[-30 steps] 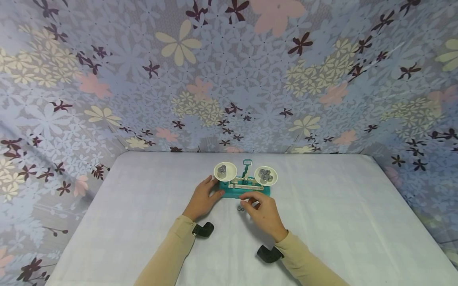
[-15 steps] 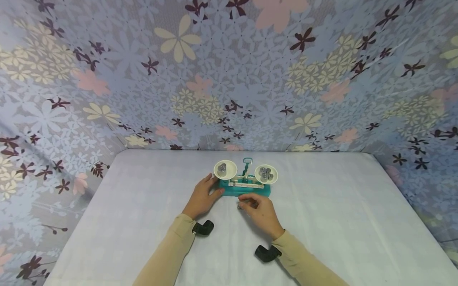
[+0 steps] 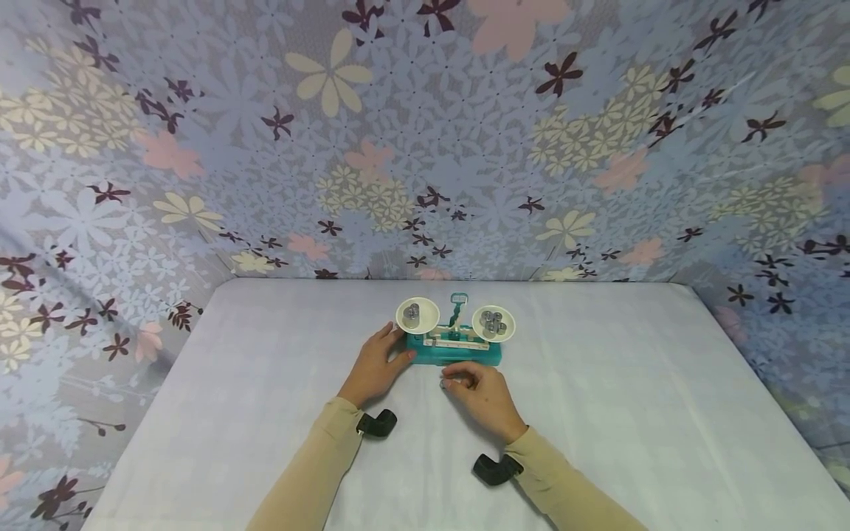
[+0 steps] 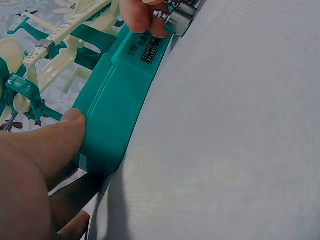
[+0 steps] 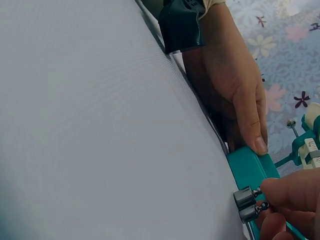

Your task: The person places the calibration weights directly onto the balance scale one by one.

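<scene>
A green and cream balance scale (image 3: 454, 356) stands on the white cloth. My left hand (image 3: 375, 371) grips the left end of its base, thumb on top. In front of the base, two small metal weights (image 5: 244, 198) with knobs stand side by side in the right wrist view. The right hand (image 3: 488, 398) has its thumb and fingertips (image 5: 277, 192) at the knobs, pinching a weight; fingers partly hide which one. Silver weights (image 3: 412, 317) sit in the cream left pan (image 3: 429, 318), and several more weights (image 3: 493, 322) in the right pan (image 3: 508, 334).
The white cloth-covered table (image 3: 631, 391) extends around the scale on both sides. Floral fabric (image 3: 465, 162) hangs behind and at the sides. A black wrist camera mount (image 3: 378, 424) is on the left wrist, another mount (image 3: 496, 470) on the right.
The right hand has shifted slightly and come down to the weights in front of the base, now largely covering them in the head view. The left hand has stayed on the scale.
</scene>
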Available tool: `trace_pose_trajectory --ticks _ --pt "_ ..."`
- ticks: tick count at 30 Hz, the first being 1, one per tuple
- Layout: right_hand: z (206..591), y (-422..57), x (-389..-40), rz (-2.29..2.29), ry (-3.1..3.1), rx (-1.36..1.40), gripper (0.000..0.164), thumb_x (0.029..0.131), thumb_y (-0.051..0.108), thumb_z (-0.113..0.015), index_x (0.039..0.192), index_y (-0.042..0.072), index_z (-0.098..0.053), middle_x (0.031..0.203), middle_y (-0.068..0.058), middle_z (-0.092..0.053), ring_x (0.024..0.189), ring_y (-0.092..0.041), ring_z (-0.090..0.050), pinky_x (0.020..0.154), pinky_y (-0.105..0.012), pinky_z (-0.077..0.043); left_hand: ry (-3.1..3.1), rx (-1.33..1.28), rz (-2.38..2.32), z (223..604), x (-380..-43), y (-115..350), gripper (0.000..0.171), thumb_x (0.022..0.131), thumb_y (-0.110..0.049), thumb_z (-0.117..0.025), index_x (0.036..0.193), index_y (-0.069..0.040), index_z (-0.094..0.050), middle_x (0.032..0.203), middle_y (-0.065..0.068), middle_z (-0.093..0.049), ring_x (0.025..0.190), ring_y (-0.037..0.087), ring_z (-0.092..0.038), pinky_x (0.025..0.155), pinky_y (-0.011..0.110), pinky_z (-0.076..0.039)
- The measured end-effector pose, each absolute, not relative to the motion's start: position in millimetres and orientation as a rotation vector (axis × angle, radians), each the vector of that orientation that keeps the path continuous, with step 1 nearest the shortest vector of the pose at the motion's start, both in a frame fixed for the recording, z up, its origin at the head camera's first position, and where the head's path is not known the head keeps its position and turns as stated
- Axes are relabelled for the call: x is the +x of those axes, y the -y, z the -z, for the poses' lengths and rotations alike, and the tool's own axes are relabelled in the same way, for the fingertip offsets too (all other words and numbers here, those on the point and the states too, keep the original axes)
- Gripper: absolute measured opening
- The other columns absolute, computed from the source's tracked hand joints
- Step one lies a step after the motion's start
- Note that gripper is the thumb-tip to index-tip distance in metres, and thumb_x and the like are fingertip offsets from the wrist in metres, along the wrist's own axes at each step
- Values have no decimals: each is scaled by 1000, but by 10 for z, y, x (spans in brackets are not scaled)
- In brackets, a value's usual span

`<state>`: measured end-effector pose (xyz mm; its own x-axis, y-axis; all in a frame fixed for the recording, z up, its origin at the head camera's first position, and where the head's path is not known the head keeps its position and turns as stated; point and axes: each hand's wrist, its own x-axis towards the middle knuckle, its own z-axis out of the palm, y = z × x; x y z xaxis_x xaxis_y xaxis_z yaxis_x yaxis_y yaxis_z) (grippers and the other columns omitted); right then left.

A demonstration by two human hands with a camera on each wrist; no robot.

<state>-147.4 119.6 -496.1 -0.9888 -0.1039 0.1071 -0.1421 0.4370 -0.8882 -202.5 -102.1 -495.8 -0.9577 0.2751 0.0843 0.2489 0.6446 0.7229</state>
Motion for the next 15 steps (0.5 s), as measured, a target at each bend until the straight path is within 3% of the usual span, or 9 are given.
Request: trace_pose_trajectory --ticks 15 --pt "4958 -1191 -1461 -1565 2666 229 11 85 5 -79 94 12 -78 79 6 -68 62 -10 -52 56 -22 -43 -2824 485 -1251 4953 -2023 1019 58 99 -33 -63 146 -2 -51 154 27 -39 142 45 -36 117 59 -28"
